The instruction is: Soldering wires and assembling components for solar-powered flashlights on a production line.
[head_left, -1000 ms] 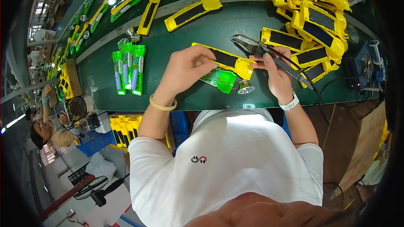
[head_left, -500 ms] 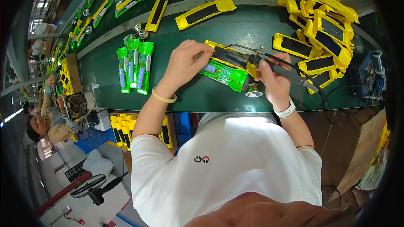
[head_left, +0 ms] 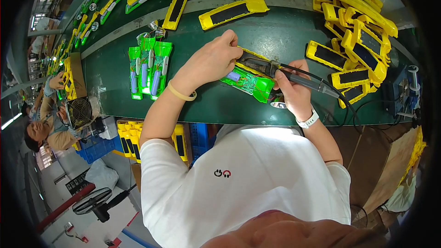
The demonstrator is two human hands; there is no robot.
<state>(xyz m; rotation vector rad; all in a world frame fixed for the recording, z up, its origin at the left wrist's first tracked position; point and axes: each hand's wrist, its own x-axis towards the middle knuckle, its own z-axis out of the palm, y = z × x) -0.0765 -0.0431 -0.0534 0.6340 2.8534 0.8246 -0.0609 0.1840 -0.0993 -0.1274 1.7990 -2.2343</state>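
Observation:
My right hand grips a soldering iron with a grey handle and a black cable. Its dark front end points left over a yellow shell with a black panel. Closed fingers of my left hand meet at the shell's left end; what they pinch is hidden. Directly on the near side of this shell lies a green housing carrying a circuit board, thin wires and a purple battery cell. A round silver reflector sits by its right end, under my right hand.
Several green housings with cells stand grouped to the left. Yellow shells are piled at the right, near a blue-grey soldering unit. Another yellow shell lies farther back. A fan and a co-worker are at the left.
My left hand has shifted a little away from me, its fingers curled more tightly. My right hand has moved slightly nearer and left with the soldering iron. The whole view has shifted slightly.

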